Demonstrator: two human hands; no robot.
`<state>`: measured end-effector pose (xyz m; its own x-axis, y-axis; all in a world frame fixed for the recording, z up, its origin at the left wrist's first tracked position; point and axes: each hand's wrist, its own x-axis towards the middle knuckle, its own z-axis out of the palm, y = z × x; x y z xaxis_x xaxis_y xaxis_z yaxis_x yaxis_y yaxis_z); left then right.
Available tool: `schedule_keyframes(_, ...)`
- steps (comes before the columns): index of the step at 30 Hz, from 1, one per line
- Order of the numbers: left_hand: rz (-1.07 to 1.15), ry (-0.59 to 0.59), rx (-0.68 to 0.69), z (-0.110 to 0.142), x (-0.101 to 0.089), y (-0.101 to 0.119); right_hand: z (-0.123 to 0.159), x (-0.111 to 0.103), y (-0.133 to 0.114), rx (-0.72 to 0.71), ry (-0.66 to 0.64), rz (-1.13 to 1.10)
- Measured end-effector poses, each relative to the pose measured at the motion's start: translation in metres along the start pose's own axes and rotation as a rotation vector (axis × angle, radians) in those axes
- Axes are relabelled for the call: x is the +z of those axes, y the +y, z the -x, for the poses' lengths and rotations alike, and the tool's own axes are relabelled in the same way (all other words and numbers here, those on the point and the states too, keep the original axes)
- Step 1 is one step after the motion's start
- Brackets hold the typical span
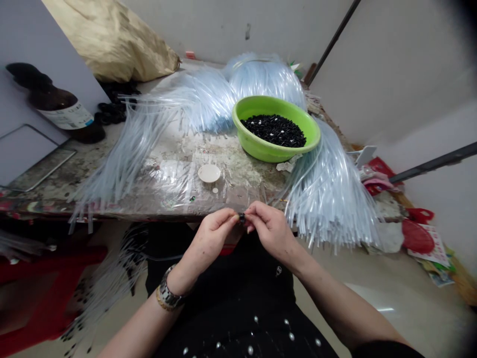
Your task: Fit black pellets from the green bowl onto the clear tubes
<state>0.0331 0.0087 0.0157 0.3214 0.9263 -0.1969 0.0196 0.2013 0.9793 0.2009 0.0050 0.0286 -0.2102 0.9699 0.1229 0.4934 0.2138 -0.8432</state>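
Just off the table's front edge, my left hand (214, 233) and my right hand (271, 229) meet, with fingertips pinched round a small black piece (242, 218). Its exact kind is too small to make out, and the fingers cover part of it. Beyond them on the table sits a small white dish (209, 173). A green plastic basin (257, 149) farther back holds many small black pieces with a few white bits among them. Bundles of clear plastic tubes (331, 194) lie to the right, their ends hanging over the edge; another bundle (130, 144) spreads at left.
A brown bottle (61, 107) with a white label stands at the left, near a metal wire frame (40, 174). Behind lies a large tan sack (115, 44). A red stool (52, 293) and more clear tubes (108, 288) with black ends are below the table at left.
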Motion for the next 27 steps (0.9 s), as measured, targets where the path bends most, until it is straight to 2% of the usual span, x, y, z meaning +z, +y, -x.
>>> schedule_keyframes(4,0.026,-0.005,-0.044,-0.002,0.001,-0.004,-0.004,-0.001,0.006,0.006,-0.034,-0.034)
schedule_keyframes(13,0.272,-0.052,-0.149,-0.005,-0.003,-0.003,-0.013,-0.008,0.014,-0.081,-0.038,-0.007)
schedule_keyframes(17,0.287,-0.043,-0.167,-0.006,-0.003,-0.002,-0.012,-0.008,0.013,-0.077,-0.051,-0.012)
schedule_keyframes(27,0.312,-0.032,-0.218,-0.014,0.005,-0.01,-0.009,0.001,0.012,-0.049,0.007,0.012)
